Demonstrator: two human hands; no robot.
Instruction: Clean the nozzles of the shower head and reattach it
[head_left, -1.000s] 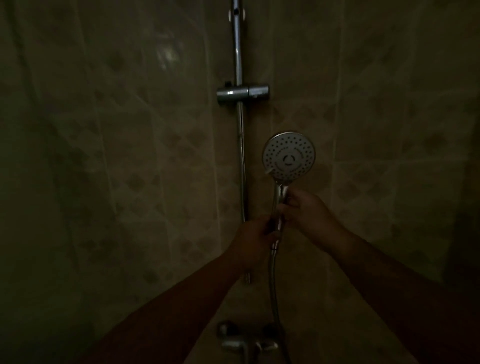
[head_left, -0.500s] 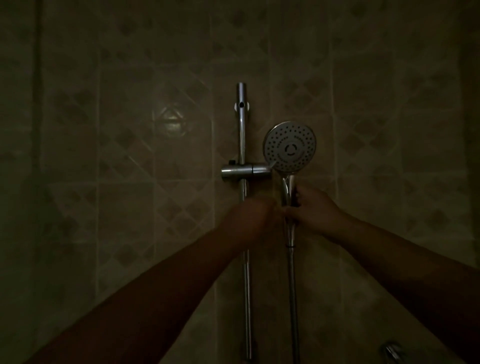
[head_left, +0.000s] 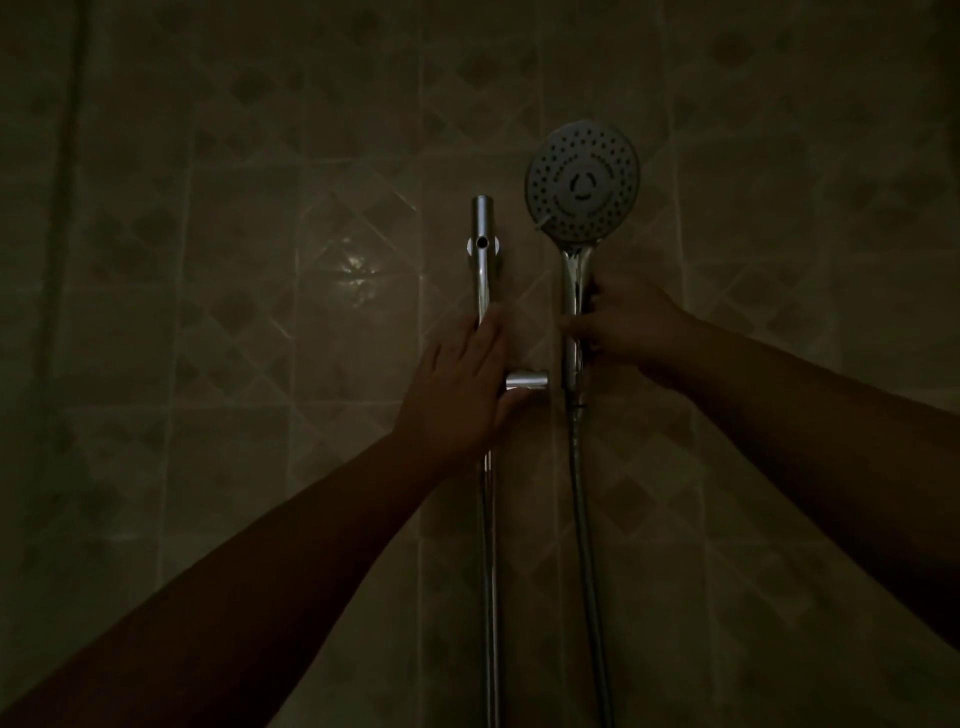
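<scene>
Shower head (head_left: 583, 182): held upright against the tiled wall (head_left: 260, 208), nozzle face turned toward the camera, just right of the slide rail (head_left: 482, 260). Disc is pale, ringed with small nozzle holes; whether they are clean cannot be told in this dim light.

Handle (head_left: 572, 291): chromed, slim, tapering down from the disc. Judged rigid and fairly light, but slick, more so if wet. The disc makes it top-heavy, so the best hold is judged to be mid-handle, where it is held now, not at the head.

Hose (head_left: 584, 519): hangs straight down from the foot of the handle. Judged flexible, with a steady downward drag and some twist that may turn the face off line.

Right hand (head_left: 623, 325): grip is closed round the handle from the right, fingers curled, thumb across the front.

Left hand (head_left: 462, 384): grip wide, fingers straight and laid flat over the rail, thumb under the bracket (head_left: 527, 380). Nothing is pinched; the bracket appears to be steadied.

Bracket: a short chrome stub pointing right from the rail, just beside the handle's lower end. Whether the handle is seated in it cannot be told.

Judgement: reattachment is in hand. A tapered foot is expected to wedge into the socket; slipping on chrome is the main risk.
</scene>
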